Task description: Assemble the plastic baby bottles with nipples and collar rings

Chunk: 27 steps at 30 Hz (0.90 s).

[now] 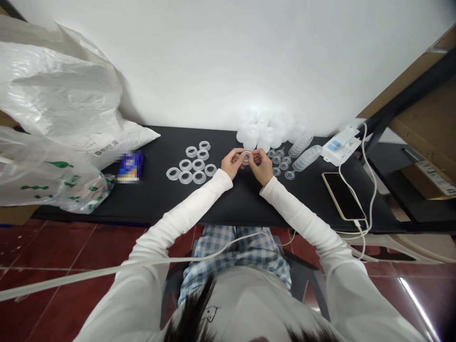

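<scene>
Pinched between left grip point(233, 164) and right grip point(261, 167), both clenched on it: small clear cap point(246, 156), just above the desk point(242, 199). To the left, white rings point(192, 166) in rows. To the right, loose small caps point(282, 164), stacked lids point(305, 152), phone point(344, 195). Black desk against white wall point(228, 57), red floor tiles point(53, 247) below.

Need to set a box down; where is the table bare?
Bare: table front between blue packet and left sleeve; between right sleeve and phone. Crowded: rings; beyond left hand and right hand pinching a cap, loose caps, cup stacks.
</scene>
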Motion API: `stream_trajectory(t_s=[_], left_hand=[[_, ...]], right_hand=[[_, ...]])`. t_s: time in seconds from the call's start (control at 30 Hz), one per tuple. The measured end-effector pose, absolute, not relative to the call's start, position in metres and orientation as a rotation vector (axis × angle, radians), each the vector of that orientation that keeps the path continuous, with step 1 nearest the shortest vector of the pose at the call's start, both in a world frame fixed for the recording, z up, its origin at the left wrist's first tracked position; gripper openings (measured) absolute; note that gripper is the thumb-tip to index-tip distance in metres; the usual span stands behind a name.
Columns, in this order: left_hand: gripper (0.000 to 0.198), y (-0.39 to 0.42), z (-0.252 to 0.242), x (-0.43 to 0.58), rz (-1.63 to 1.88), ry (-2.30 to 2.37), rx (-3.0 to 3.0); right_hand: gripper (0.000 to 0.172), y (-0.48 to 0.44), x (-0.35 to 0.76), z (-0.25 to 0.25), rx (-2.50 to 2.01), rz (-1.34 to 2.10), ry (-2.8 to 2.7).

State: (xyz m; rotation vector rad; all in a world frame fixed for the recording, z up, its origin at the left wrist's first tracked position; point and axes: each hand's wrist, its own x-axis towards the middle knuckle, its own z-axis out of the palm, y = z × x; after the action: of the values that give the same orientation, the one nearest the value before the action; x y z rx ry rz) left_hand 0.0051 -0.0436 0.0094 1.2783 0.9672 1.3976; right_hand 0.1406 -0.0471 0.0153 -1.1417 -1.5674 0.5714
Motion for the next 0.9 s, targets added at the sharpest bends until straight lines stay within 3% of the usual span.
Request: stream_trajectory(t_s=[0.37, 0.6, 0.9], left_hand=[[0.04, -0.041, 0.007, 0.004, 1.383, 0.977, 1.296], [0.047, -0.039, 0.007, 0.01, 1.449, 0.91, 1.121], [0.035, -0.036, 0.004, 0.009, 1.419, 0.957, 1.111]], right_hand=[[0.029, -0.047, 0.139, 0.011, -1.106, 0.646, -1.525], [0.039, -0.037, 0.143, 0.007, -1.069, 0.844, -1.396], [0.038, -0.038, 0.143, 0.003, -1.052, 0.83, -1.418]])
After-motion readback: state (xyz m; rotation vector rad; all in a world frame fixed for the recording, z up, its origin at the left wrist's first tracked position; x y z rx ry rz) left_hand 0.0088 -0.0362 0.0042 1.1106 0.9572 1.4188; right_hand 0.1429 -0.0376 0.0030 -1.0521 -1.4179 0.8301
